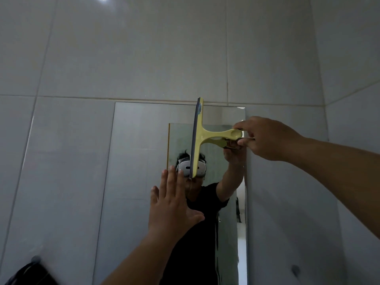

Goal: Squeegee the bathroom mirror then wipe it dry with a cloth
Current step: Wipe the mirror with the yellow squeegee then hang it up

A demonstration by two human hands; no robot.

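Dark bag low at far left, left hand flat with fingers spread on the mirror, yellow squeegee just above it — blade upright on the glass, no legible writing — right hand pinching its handle end, grey wall tiles around.

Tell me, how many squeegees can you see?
1. The yellow squeegee stands upright against the mirror, its handle pinched by the right hand. The left hand holds none.

bare forearms, black short-sleeved shirt
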